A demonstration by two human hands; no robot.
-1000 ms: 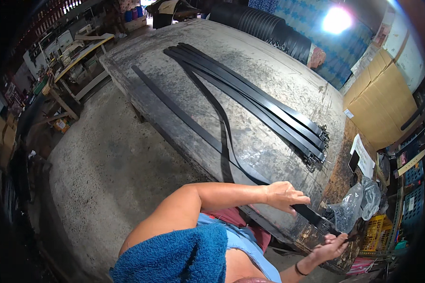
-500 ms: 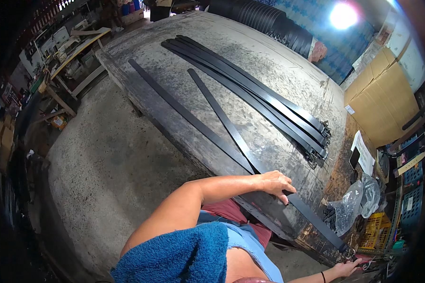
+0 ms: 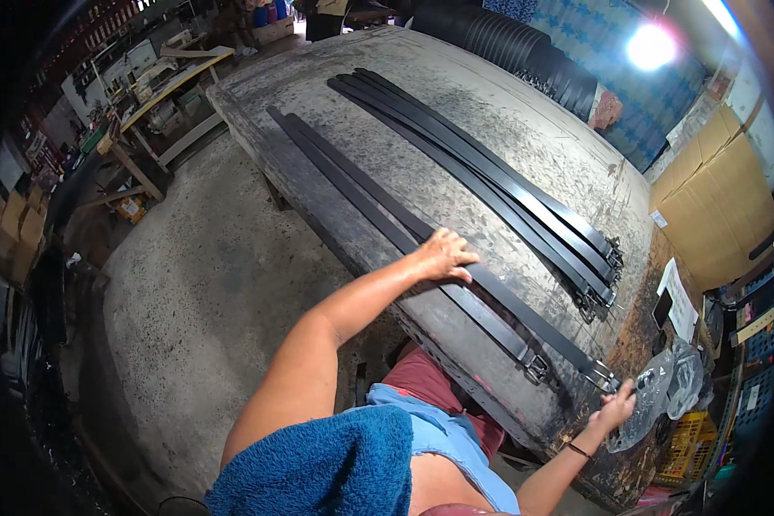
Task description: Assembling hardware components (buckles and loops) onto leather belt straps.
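A black belt lies slantwise across the worn grey table. Around its middle, my left hand is closed, thumb and fingers bent over the strap. My right hand pinches the same belt's buckle end at the table's right side, beside a metal buckle. A second black belt rests alongside, closer to the table's near edge, its buckle toward me; my left hand and wrist cover part of it. Farther in lies a bundle of several black belts, buckles together at the right.
Crumpled clear plastic bags, a phone and a paper sheet lie at the table's right end. A cardboard box stands behind them. Rolled black straps line the far edge. A yellow crate sits low at right.
My left hand has slid left and away from me along the belt. My right hand has come up from beyond the table's corner with the buckle end; the two belts now lie nearly parallel.
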